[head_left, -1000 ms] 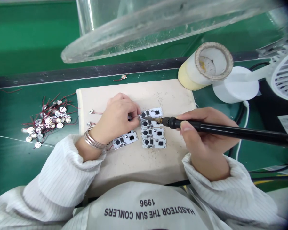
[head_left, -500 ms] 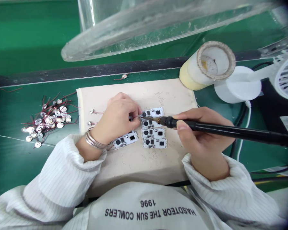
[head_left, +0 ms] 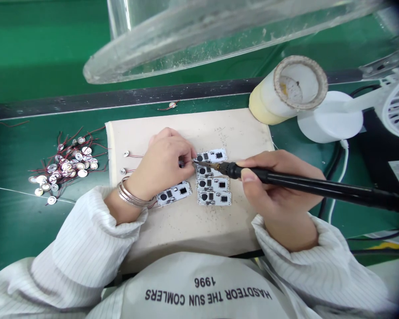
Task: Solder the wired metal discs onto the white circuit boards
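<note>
My right hand (head_left: 279, 181) grips a black soldering iron (head_left: 319, 184) like a pen. Its tip reaches the left edge of the upper boards in a column of several white circuit boards (head_left: 214, 198), right by my left fingertips. My left hand (head_left: 168, 161) is closed, thumb and fingers pinched beside that edge; what they hold is hidden. Below this hand lies another, slightly tilted white circuit board (head_left: 174, 193). Two small round discs with red wires, the upper disc (head_left: 126, 153) among them, lie left of my left hand, their wires running under it.
A heap of wired discs (head_left: 66, 166) lies left of the beige work board (head_left: 182, 230). At the back right stand a white-yellow cup (head_left: 269, 99) and a white fan (head_left: 332, 117). A clear plastic shield (head_left: 199, 53) hangs overhead. Cables run along the right.
The soldering iron's handle end has dipped slightly toward me, its tip staying by my left fingertips. My left hand and the boards look unmoved.
</note>
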Available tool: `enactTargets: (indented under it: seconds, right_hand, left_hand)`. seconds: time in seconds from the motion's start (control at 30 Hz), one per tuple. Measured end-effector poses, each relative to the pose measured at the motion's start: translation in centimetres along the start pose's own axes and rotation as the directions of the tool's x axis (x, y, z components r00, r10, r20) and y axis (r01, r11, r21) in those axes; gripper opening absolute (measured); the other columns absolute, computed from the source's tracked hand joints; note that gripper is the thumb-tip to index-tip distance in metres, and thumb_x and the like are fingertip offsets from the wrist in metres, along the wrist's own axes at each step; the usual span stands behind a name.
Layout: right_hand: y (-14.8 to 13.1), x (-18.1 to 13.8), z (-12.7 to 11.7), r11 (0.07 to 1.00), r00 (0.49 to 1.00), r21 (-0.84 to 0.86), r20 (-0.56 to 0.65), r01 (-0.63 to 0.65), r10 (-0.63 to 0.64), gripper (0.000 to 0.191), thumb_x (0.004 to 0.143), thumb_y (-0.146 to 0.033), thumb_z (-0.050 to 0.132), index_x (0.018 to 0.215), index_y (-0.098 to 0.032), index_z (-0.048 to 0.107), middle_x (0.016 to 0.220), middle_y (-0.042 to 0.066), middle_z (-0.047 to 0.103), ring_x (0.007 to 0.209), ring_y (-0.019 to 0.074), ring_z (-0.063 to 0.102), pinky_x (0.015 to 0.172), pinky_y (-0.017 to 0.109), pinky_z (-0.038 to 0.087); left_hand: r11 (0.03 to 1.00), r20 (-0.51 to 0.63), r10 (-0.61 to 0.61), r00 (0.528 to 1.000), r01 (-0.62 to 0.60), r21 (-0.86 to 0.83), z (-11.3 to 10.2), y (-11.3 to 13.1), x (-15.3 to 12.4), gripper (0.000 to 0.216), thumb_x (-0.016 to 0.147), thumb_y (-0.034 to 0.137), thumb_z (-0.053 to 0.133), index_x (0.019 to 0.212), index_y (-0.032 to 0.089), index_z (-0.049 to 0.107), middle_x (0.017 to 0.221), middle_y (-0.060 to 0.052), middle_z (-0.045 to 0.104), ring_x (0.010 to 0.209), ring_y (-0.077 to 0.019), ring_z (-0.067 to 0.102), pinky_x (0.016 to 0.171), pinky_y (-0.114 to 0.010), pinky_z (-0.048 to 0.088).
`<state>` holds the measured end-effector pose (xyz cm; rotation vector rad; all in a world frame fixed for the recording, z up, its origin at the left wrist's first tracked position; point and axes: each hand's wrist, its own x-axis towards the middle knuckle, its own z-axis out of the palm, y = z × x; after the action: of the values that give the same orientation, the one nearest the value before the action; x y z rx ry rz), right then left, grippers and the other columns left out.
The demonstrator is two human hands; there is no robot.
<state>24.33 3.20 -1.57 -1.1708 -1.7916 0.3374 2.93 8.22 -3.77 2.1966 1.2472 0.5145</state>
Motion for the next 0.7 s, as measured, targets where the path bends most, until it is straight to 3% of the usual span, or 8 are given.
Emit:
enactTargets:
  seconds: [0.17, 0.37, 0.7]
  right_hand:
    - [-0.07, -0.08, -0.06, 1.000, 1.000, -0.020, 0.018, -0.009, 0.010, 0.006, 0.079, -0.022, 0.069, 0.085, -0.022, 0.066, 0.071, -0.002, 0.070, 0.055, 0.0123, 0.063, 0.048, 0.027, 0.050]
    - [0.15, -0.34, 0.00, 1.000, 0.997, 0.009, -0.074, 0.016, -0.015, 0.010, 0.077, -0.019, 0.072, 0.085, -0.023, 0.068, 0.071, -0.002, 0.071, 0.056, 0.0133, 0.063, 0.049, 0.028, 0.049]
    - [0.48, -0.39, 0.29, 1.000, 0.997, -0.002, -0.082, 0.002, -0.003, 0.008, 0.078, -0.023, 0.072, 0.086, -0.025, 0.069, 0.070, -0.001, 0.070, 0.054, 0.0146, 0.063, 0.045, 0.029, 0.048]
  left_hand:
    - [1.000, -0.011, 0.001, 1.000, -0.001, 0.001, 0.10, -0.01, -0.02, 0.017, 0.071, 0.011, 0.061, 0.057, 0.020, 0.055, 0.085, -0.001, 0.076, 0.091, -0.0249, 0.058, 0.089, -0.047, 0.043]
    - [1.000, 0.003, -0.010, 1.000, 0.010, 0.000, 0.03, 0.09, 0.00, 0.017, 0.072, 0.011, 0.061, 0.058, 0.019, 0.054, 0.084, 0.000, 0.075, 0.091, -0.0242, 0.059, 0.089, -0.046, 0.043]
    - [1.000, 0.004, 0.005, 1.000, -0.005, 0.003, -0.09, 0.00, -0.01, 0.017, 0.073, 0.011, 0.062, 0.058, 0.019, 0.057, 0.086, 0.000, 0.076, 0.091, -0.0239, 0.061, 0.091, -0.046, 0.044]
